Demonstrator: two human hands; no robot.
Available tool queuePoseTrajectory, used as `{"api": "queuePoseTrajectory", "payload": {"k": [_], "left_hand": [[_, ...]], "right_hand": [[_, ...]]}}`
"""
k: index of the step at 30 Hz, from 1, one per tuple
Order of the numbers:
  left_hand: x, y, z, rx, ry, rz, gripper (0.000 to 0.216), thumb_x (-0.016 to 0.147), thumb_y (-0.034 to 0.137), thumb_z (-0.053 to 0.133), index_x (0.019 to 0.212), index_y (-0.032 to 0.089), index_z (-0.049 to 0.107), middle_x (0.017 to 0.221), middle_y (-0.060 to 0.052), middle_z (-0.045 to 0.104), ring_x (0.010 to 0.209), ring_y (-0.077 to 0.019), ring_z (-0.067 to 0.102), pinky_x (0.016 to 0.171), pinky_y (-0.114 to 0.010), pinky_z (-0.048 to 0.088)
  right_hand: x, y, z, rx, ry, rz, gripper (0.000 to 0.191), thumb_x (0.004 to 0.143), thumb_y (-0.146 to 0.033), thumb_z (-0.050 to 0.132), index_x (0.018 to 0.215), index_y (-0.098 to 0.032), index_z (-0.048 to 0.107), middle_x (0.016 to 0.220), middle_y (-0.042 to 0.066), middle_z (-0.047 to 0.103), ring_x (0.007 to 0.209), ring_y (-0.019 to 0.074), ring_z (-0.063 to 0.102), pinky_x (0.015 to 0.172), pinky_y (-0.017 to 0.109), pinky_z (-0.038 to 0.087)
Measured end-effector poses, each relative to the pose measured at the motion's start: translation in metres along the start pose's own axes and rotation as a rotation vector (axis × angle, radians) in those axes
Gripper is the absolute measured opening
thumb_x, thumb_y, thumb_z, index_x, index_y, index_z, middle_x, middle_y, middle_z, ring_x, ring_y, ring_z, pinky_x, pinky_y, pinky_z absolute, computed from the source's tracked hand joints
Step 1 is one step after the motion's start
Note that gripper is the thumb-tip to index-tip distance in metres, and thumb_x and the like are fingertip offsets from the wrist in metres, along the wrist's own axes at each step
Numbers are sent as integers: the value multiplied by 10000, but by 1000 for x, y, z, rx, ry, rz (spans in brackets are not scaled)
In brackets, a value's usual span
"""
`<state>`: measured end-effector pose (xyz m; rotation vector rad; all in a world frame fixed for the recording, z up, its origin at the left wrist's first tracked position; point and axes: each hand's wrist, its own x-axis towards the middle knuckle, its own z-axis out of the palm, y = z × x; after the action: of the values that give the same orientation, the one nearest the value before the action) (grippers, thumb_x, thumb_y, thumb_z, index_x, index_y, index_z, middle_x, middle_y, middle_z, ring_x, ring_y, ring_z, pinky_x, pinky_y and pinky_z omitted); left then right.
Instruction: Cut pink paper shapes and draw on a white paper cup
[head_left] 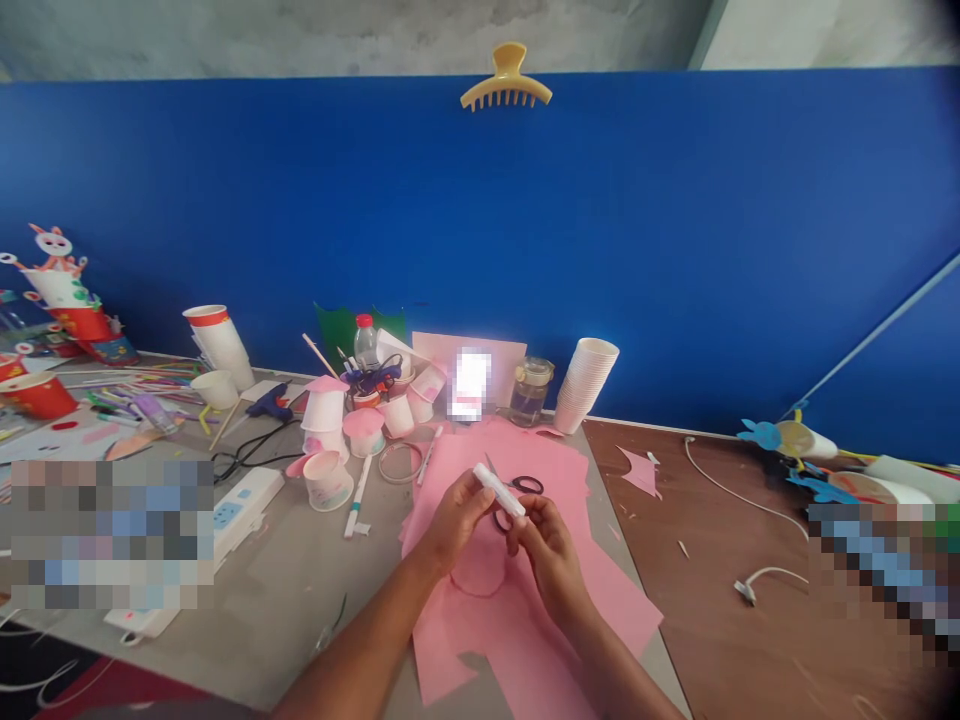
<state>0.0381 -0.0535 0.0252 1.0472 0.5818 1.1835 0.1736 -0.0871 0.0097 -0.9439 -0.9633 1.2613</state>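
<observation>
Between my two hands is a short white tube (499, 489), tilted down to the right; I cannot make out what kind it is. My left hand (459, 512) is closed on its upper left end. The fingers of my right hand (551, 555) pinch its lower right end. Beneath lie pink paper sheets (555, 460), several overlapping, some with cut edges. Black-handled scissors (528, 485) rest on the paper just behind the tube, partly covered by it and my fingers. A round outline shows on the paper below my hands.
Pink-and-white paper cups (324, 408) stand left of the paper, near a white marker (358, 498) and a tape roll (400, 462). Behind are a lit phone (471, 383), a glass jar (531, 390) and stacked paper cups (586, 385). A power strip (255, 492) and glue gun (270, 400) lie left.
</observation>
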Motion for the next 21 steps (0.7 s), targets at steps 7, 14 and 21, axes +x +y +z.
{"api": "queuePoseTrajectory", "payload": {"k": [7, 14, 21], "left_hand": [[1, 3, -2, 5, -15, 4, 216, 861, 368, 630, 874, 157, 585, 796, -21, 597, 690, -130, 551, 721, -295, 462], [1, 0, -4, 28, -13, 31, 212, 871, 363, 619, 883, 153, 594, 822, -33, 603, 763, -149, 560, 785, -317, 460], [1, -4, -3, 40, -24, 22, 223, 849, 373, 643, 889, 155, 611, 787, -21, 587, 723, -151, 550, 709, -302, 464]], "right_hand": [[4, 1, -2, 86, -77, 129, 363, 706, -485, 782, 791, -184, 598, 645, -7, 646, 429, 93, 505, 448, 235, 386], [2, -3, 0, 165, -11, 134, 400, 736, -525, 741, 935, -197, 629, 730, 2, 666, 474, 104, 560, 503, 252, 427], [3, -3, 0, 60, 59, 54, 370, 610, -423, 858, 753, -208, 593, 669, -31, 627, 539, 111, 547, 554, 249, 435]]}}
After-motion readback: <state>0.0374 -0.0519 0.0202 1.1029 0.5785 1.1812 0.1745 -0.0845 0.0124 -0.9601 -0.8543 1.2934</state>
